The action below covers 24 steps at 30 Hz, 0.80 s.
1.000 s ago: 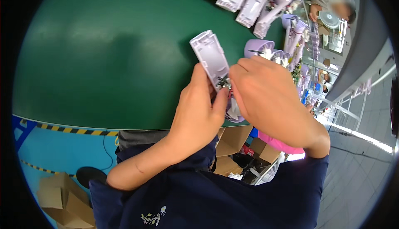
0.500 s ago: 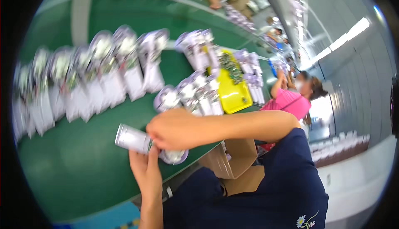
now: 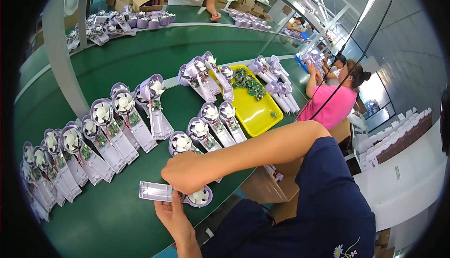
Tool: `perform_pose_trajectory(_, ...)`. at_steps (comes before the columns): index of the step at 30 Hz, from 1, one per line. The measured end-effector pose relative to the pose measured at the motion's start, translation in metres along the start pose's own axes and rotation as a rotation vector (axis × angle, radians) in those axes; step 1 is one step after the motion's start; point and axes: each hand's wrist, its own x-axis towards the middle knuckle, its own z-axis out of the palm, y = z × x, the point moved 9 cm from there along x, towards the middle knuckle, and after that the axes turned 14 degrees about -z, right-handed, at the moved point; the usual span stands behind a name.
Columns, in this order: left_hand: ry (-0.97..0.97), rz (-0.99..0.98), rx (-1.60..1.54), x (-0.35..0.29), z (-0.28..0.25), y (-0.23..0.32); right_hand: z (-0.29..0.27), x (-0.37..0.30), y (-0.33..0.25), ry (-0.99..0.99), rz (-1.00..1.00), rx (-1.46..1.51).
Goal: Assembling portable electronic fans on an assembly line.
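Note:
In front of me lies a handheld fan half-shell [image 3: 156,191], white-lilac, its open handle toward the left and its round head with white blades toward the right. My left hand [image 3: 174,217] grips its handle from the near side, thumb on top. Over the middle of the shell, my right hand [image 3: 186,171] is closed with the fingers pointing down; whatever is in its fingertips is hidden. Just beyond my right hand, several similar fan shells with green circuit boards, such as this fan shell [image 3: 198,129], lie on the green table [image 3: 117,202].
A long row of fan shells [image 3: 101,113] runs along the left. Farther right, a yellow tray [image 3: 255,117] holds small green circuit boards [image 3: 248,82]. A cardboard box [image 3: 267,185] stands below the table edge. Co-workers sit at right, one in a pink shirt [image 3: 335,102], and one stands across.
The view has turned and sharpened. Both hands stay at the same fan shell, which now lies more level in the picture; the right hand still covers its middle.

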Motion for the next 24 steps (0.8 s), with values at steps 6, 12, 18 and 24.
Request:
perform_pose_trajectory(6,0.082,0.003,0.023,-0.003,-0.015,-0.001,0.018,0.004,0.008,0.142,-0.045,0.142)
perform_pose_trajectory(12,0.020,-0.049,0.047,0.000,0.003,0.002,-0.002,-0.030,0.008,0.332,-0.035,0.225)
perform_pose_trajectory(18,0.010,-0.045,0.055,-0.001,-0.002,0.002,0.003,-0.017,0.009,0.206,0.028,0.321)
perform_pose_trajectory(24,-0.007,-0.025,-0.037,-0.005,-0.003,0.001,0.007,-0.018,0.012,0.165,0.061,0.444)
